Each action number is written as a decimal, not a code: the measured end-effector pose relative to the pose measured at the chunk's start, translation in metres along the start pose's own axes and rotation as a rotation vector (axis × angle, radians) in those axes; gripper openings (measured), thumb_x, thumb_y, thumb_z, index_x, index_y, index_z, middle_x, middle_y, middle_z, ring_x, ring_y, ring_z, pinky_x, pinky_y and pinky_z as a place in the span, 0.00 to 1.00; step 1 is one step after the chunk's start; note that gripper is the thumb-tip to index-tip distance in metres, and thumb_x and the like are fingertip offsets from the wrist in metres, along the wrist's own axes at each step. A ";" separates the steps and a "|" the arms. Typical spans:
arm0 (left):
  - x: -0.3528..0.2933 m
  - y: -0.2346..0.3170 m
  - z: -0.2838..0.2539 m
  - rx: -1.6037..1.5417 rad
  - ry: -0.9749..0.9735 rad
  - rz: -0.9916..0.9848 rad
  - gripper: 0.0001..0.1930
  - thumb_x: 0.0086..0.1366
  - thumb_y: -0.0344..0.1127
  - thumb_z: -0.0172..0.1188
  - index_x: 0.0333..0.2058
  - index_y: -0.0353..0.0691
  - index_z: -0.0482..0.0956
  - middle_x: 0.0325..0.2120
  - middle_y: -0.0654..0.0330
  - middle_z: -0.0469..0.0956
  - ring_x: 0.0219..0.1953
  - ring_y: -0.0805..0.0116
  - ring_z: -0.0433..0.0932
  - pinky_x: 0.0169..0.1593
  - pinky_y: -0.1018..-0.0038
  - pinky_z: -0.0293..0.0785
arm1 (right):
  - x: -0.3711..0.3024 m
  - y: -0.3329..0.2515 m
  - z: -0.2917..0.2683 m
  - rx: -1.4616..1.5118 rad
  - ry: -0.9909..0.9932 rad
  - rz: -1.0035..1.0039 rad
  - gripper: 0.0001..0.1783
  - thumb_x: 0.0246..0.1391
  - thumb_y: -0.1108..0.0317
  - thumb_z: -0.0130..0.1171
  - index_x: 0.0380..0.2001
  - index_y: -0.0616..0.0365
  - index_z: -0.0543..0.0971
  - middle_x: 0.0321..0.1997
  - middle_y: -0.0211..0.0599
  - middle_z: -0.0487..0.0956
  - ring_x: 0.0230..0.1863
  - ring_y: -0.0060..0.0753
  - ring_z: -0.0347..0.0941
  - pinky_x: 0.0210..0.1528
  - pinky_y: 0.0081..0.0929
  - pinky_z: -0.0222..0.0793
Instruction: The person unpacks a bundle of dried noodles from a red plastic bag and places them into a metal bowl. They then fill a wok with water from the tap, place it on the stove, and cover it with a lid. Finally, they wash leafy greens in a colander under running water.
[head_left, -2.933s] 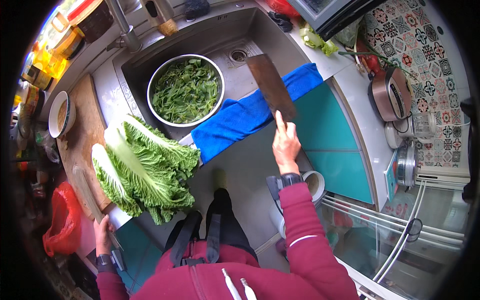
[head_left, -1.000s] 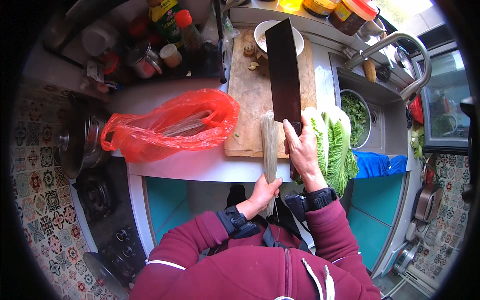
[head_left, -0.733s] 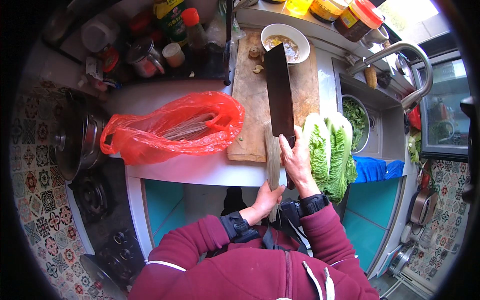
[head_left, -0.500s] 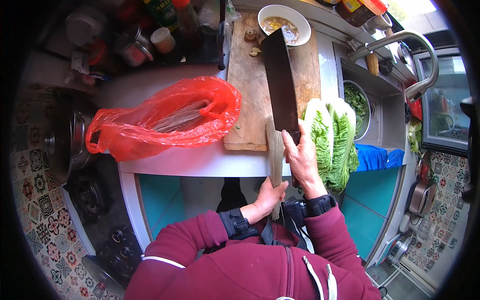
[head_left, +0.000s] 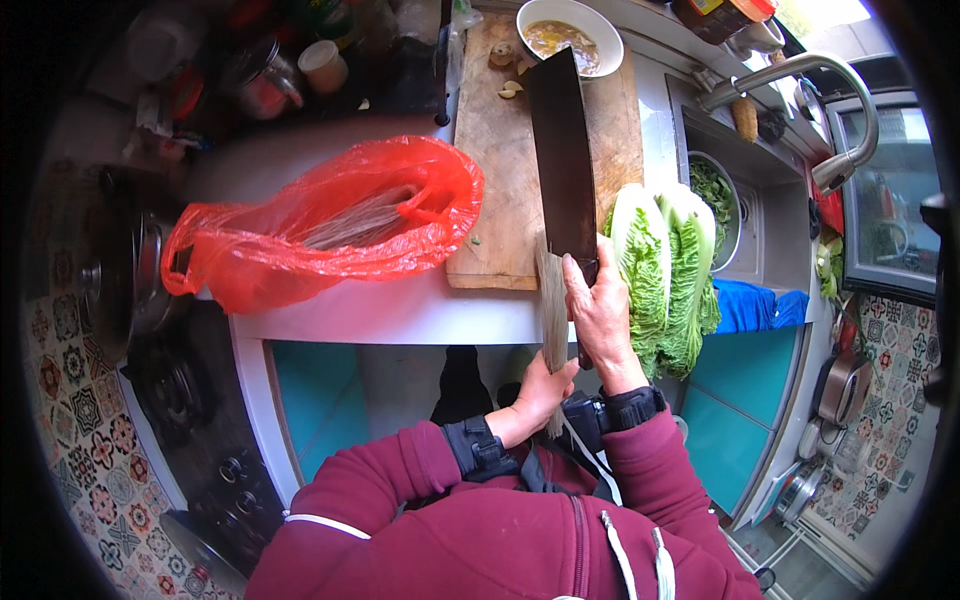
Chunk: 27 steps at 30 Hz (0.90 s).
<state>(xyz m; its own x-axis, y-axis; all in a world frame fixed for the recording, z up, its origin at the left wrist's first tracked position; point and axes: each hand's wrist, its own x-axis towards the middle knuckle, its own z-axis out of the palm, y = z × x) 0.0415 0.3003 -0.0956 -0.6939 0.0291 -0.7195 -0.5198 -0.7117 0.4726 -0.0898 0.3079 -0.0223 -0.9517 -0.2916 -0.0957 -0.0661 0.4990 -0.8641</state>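
My left hand [head_left: 543, 388] is closed round a bundle of pale dried noodle strands [head_left: 553, 315], just off the counter's front edge. The bundle's far end reaches the near edge of the wooden cutting board [head_left: 500, 190]. In my right hand [head_left: 603, 315] is a dark, broad-bladed cleaver [head_left: 563, 150], gripped by its handle, its blade pointing away from me over the board. The blade's near end lies right beside the strands; whether it touches them I cannot tell. An open red plastic bag [head_left: 270, 265] with more strands inside lies left of the board.
A napa cabbage [head_left: 665, 270] lies right of the board, close to my right hand. At the board's far end stand a white bowl [head_left: 610, 45] of brownish liquid and some garlic cloves [head_left: 511, 90]. Farther right, a sink [head_left: 768, 235] holds a bowl of greens [head_left: 710, 195]; jars [head_left: 268, 80] crowd the back left.
The view has shifted slightly. Both hands keep their grips, and the cleaver and the noodle bundle stay in nearly the same place over the board's near edge.
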 end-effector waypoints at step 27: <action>0.014 -0.022 0.011 -0.073 0.055 0.096 0.11 0.63 0.33 0.60 0.39 0.40 0.66 0.21 0.68 0.66 0.17 0.79 0.66 0.18 0.79 0.64 | 0.013 -0.011 -0.019 0.048 -0.071 0.029 0.22 0.61 0.66 0.55 0.56 0.58 0.65 0.15 0.22 0.68 0.12 0.14 0.61 0.13 0.17 0.57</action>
<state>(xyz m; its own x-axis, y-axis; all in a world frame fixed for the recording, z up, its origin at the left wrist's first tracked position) 0.0375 0.3245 -0.1104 -0.7095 -0.0790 -0.7003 -0.4133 -0.7582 0.5043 -0.1075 0.3140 -0.0046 -0.9291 -0.3361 -0.1541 -0.0231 0.4686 -0.8831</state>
